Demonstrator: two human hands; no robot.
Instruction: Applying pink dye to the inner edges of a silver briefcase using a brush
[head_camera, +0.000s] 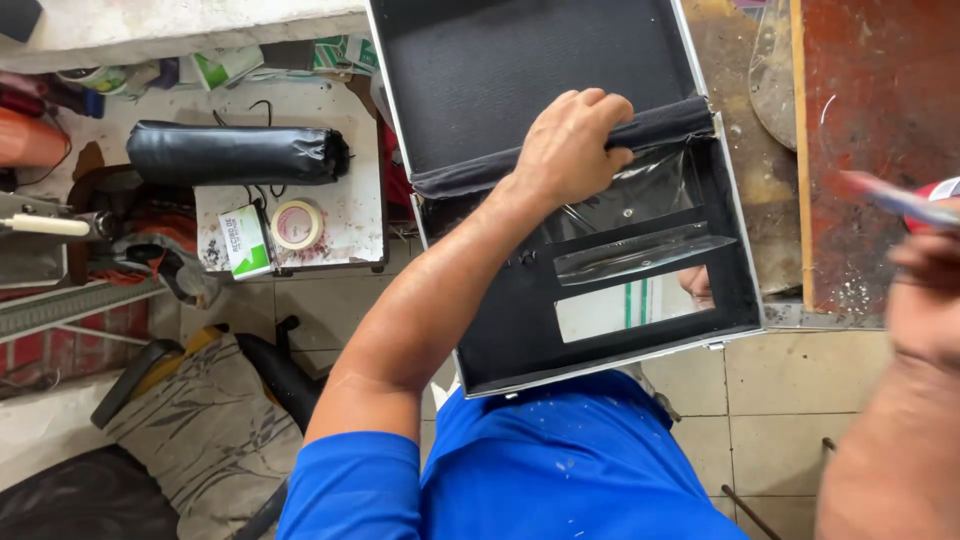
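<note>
Black foam lines the open case (560, 190), and the left hand (570, 145) sits right on its middle, fingers (600, 108) curled together over the padded divider (560, 155) that runs across the case, thumb side tucked beneath it, so the divider is pinched in the grip. Just below the fingers a clear plastic pocket (640, 250) shines, and lower still a small mirror (630, 305) set in the case's near half. Beyond the fingers lies the bare black far half of the case. Off at the frame's edge the right hand (925, 290) is raised and blurred, well apart from the case; a thin pen-like thing (900, 200) sticks out above its fingers, which seem closed on it, though the blur hides just how. Far to the other side of the left fingers, a black roll (235, 153) and a ring of tape (297, 224) rest on a spattered white table (350, 200).
</note>
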